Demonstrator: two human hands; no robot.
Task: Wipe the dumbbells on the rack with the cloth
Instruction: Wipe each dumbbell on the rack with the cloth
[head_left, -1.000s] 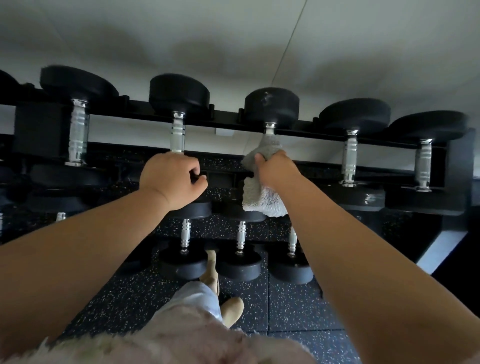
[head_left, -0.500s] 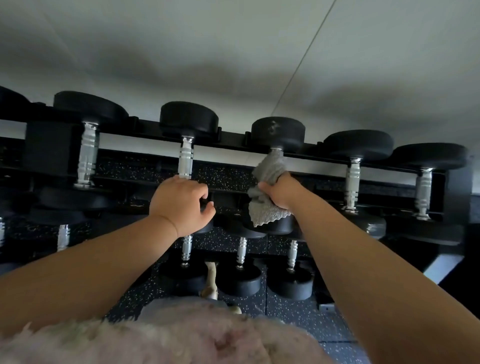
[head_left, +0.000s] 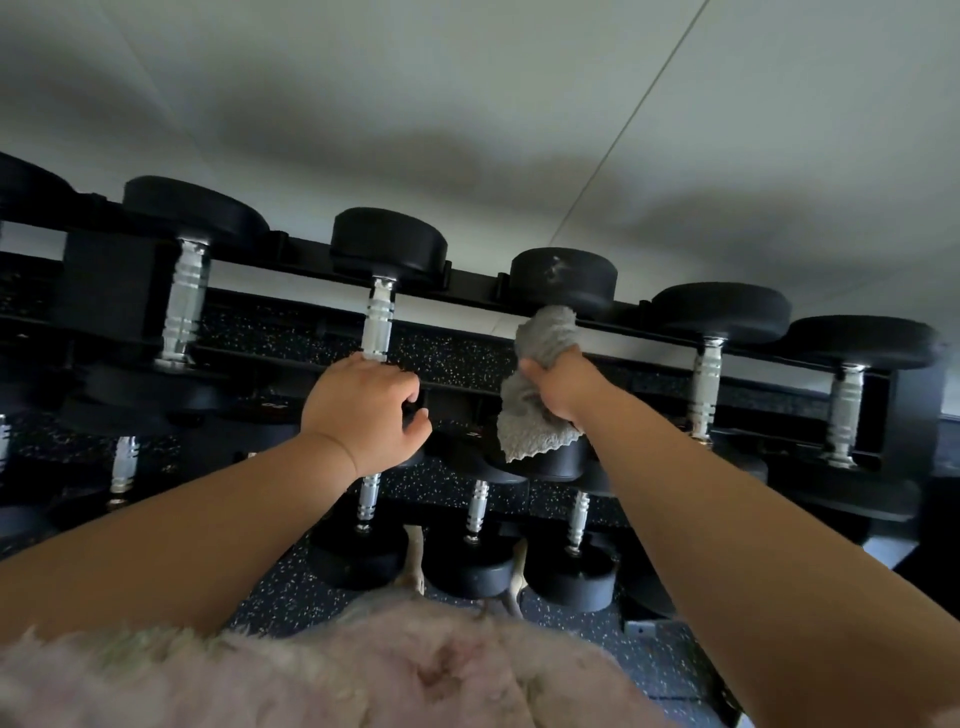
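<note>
A black rack (head_left: 467, 299) carries a top row of black dumbbells with silver handles. My right hand (head_left: 563, 387) grips a grey cloth (head_left: 540, 384) wrapped round the handle of the middle dumbbell (head_left: 563, 278), whose handle is hidden by the cloth. Loose cloth hangs below my fist. My left hand (head_left: 366, 413) is curled round the near end of the neighbouring dumbbell (head_left: 387, 244), just below its silver handle (head_left: 378, 325).
More dumbbells sit on the top row at the left (head_left: 192, 213) and right (head_left: 722, 312), and smaller ones (head_left: 478, 566) on a lower row. A speckled rubber floor (head_left: 280, 597) lies below. A white wall (head_left: 467, 104) stands behind the rack. My fluffy pink garment (head_left: 337, 675) fills the bottom.
My right hand with the cloth has slid up the middle dumbbell's handle toward its far head. The view has tilted upward. My left hand keeps its hold.
</note>
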